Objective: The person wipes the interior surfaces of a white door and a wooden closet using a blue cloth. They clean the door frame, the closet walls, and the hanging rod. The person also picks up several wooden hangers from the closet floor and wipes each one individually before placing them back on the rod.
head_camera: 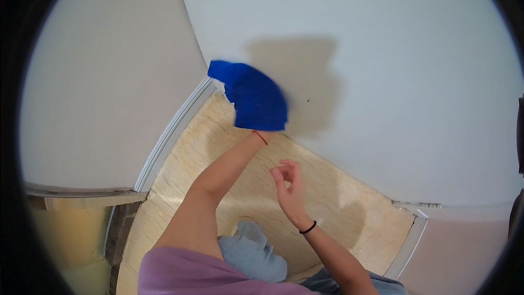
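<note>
A blue cloth [260,98] lies over or in front of my left hand, against or close to the pale wall near its corner. The cloth hides the fingers; only the wrist [266,136] with a thin red string shows below it, so I cannot tell how they hold it. My right hand [291,186] is raised over the floor, below and to the right of the cloth. Its fingers are curled with a gap between thumb and fingertips, and nothing is in it. A black band [308,227] is around the right wrist.
The large pale wall [409,90] rises ahead and meets another wall [110,90] at the left. Beige marble-patterned flooring [323,168] lies below, edged by a white skirting or track [176,131]. A glossy yellowish surface [73,229] shows at the lower left.
</note>
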The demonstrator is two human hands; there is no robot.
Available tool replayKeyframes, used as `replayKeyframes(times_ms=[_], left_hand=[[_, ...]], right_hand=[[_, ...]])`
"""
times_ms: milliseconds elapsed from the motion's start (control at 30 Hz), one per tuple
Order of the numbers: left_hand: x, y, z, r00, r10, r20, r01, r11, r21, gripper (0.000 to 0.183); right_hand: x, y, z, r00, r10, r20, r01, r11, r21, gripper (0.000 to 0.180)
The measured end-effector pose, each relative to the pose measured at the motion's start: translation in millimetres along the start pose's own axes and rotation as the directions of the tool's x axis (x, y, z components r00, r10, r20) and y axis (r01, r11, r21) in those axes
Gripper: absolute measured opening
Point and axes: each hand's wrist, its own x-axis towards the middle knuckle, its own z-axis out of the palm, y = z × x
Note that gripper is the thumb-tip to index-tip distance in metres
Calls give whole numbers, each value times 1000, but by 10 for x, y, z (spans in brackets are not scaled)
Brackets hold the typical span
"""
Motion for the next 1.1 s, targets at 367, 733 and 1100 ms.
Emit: replayKeyframes(times_ms=[367, 733, 1100], left_hand=[[-728, 1037, 240, 672, 388, 631, -557, 826, 85, 55], [-786, 3952, 420, 166, 973, -160, -920, 212, 329, 35], [-1100, 3163, 1477, 43, 911, 410, -969, -62, 240, 26]], right_hand=[[246, -294, -578, 815, 224, -534, 2, 921, 388, 15], [595, -2954, -2463, -133, -801, -583, 467, 469, -750, 15], [89, -1242, -3544, 580, -793, -187, -293, 12, -956, 77]])
